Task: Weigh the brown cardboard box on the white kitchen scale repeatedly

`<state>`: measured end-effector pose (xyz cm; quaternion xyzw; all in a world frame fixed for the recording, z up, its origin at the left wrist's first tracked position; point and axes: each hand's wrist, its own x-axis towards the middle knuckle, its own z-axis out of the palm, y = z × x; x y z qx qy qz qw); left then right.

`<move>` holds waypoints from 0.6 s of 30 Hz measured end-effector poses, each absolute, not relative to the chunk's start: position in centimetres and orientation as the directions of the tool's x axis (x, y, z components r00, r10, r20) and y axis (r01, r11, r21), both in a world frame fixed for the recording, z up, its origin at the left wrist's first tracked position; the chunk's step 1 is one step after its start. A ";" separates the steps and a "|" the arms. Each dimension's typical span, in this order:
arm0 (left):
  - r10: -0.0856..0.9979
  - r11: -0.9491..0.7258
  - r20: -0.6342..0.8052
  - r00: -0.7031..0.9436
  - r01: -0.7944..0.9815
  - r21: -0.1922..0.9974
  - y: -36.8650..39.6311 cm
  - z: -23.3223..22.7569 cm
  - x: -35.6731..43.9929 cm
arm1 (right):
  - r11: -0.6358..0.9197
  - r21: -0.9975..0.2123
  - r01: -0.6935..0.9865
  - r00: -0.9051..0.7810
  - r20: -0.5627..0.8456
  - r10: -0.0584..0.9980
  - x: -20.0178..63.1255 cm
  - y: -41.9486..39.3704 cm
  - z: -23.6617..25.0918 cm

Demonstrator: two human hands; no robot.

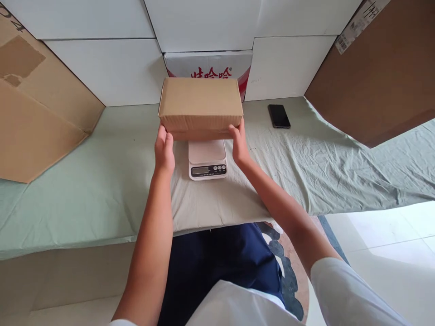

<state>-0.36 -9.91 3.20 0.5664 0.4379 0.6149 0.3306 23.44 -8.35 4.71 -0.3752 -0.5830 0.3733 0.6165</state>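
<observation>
Cardboard box (pixel 200 105): gripped at both ends, left hand (pixel 164 151) and right hand (pixel 239 146) clamped apart, level over kitchen scale (pixel 207 159) for centred seating; display unobstructed. Phone (pixel 278 116) aside on cloth (pixel 102 181).

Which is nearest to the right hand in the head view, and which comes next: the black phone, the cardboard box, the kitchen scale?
1. cardboard box: the right hand touches its right end.
2. kitchen scale: just left of the hand, under the box.
3. black phone: farther right, lying on the cloth.
</observation>
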 end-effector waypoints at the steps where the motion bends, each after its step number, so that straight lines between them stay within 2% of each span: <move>1: 0.891 -0.420 0.431 -0.140 0.101 0.902 -10.8 3.0 -0.2 | 0.427 -0.904 -0.033 0.047 0.425 0.904 23.6 -9.4 4.6; 8: 0.873 -0.463 0.468 -0.138 0.064 0.884 -16.1 1.3 1.0 | 0.438 -0.894 -0.091 0.022 0.438 0.899 24.5 -12.7 4.2; 18: 0.900 -0.410 0.417 -0.127 0.075 0.909 -16.6 0.4 1.1 | 0.371 -0.925 -0.087 0.025 0.370 0.929 24.7 -13.6 3.1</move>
